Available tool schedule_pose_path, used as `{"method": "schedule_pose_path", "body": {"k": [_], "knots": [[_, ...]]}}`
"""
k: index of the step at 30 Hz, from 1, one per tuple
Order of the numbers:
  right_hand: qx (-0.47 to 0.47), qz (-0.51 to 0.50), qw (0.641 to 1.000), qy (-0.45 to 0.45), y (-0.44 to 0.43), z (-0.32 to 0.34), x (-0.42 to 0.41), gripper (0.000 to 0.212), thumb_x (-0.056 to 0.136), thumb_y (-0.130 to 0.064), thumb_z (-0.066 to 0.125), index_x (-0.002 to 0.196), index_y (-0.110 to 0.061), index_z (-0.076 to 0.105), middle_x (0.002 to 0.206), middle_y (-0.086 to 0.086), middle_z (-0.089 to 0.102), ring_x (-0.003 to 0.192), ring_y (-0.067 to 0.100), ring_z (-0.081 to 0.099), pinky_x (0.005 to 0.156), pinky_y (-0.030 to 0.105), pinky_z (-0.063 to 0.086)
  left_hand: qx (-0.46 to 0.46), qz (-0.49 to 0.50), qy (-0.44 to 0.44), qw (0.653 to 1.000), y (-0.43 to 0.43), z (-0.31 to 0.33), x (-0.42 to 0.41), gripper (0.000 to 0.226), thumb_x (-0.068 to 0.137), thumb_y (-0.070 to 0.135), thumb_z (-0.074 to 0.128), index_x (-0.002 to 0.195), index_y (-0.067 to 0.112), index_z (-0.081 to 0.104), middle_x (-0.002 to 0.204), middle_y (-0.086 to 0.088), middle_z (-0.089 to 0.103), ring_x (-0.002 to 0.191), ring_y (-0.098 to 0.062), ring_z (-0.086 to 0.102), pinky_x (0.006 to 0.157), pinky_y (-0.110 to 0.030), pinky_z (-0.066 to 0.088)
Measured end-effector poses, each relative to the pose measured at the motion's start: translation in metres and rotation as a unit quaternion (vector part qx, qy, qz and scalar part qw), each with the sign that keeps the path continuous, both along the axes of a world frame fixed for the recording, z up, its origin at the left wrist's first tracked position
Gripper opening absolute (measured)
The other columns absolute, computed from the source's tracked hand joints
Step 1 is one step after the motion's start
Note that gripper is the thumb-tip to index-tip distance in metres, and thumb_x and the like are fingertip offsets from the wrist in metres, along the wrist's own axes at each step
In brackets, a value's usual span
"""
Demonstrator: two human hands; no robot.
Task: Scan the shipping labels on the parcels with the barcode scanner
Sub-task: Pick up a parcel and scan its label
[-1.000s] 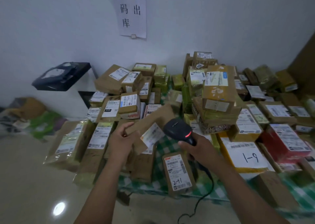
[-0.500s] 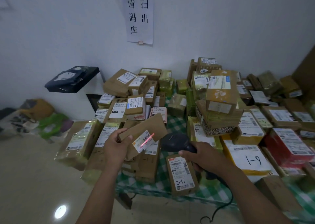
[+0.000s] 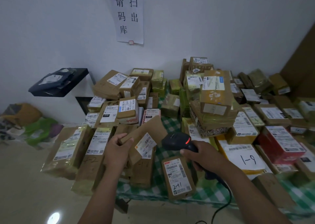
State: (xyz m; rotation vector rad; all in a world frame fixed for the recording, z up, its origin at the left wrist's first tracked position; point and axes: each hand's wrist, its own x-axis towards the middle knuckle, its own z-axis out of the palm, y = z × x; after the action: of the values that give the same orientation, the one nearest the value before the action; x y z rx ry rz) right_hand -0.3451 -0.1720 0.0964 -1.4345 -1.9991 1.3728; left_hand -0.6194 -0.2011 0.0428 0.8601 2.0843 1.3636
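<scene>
My left hand (image 3: 117,151) grips the left end of a flat brown cardboard parcel (image 3: 150,130), held tilted above the pile. Its white shipping label (image 3: 145,144) faces up and to the right. My right hand (image 3: 202,155) holds a black barcode scanner (image 3: 177,141) by its handle; its head points left at that label from a short distance, and a red light glows on top. The scanner's black cable (image 3: 223,205) hangs below the table edge. A small brown parcel marked 241 (image 3: 179,177) lies just under the scanner.
Many labelled cardboard parcels cover the table with the green checked cloth (image 3: 162,193), stacked higher at the middle (image 3: 216,94). A yellow parcel marked 1-9 (image 3: 243,157) lies to the right. A black tray (image 3: 59,82) juts from the wall at left; a paper sign (image 3: 127,14) hangs above.
The held parcel and the scanner have dropped lower toward the pile. The red scan line seen on the label half a second ago is gone.
</scene>
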Motion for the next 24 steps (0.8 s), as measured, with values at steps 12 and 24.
{"method": "schedule_pose_path", "body": {"k": [12, 24], "knots": [[0.009, -0.214, 0.975, 0.058, 0.045, -0.018, 0.01, 0.024, 0.092, -0.033, 0.066, 0.08, -0.013, 0.058, 0.053, -0.001, 0.063, 0.038, 0.012, 0.052, 0.043, 0.025, 0.044, -0.086, -0.097, 0.066, 0.989, 0.07, -0.04, 0.049, 0.008, 0.097, 0.028, 0.059, 0.101, 0.021, 0.057, 0.084, 0.014, 0.055, 0.079, -0.01, 0.055, 0.062, -0.019, 0.035], [-0.031, -0.254, 0.967, 0.01, 0.069, -0.047, -0.004, 0.023, 0.091, -0.038, 0.067, 0.083, -0.018, 0.058, 0.075, 0.009, 0.069, 0.043, 0.009, 0.055, 0.049, 0.028, 0.048, -0.168, -0.282, -0.018, 0.944, 0.14, -0.103, 0.083, 0.026, 0.098, 0.004, 0.051, 0.12, 0.013, 0.062, 0.123, -0.015, 0.065, 0.116, -0.032, 0.059, 0.094, -0.029, 0.044]]}}
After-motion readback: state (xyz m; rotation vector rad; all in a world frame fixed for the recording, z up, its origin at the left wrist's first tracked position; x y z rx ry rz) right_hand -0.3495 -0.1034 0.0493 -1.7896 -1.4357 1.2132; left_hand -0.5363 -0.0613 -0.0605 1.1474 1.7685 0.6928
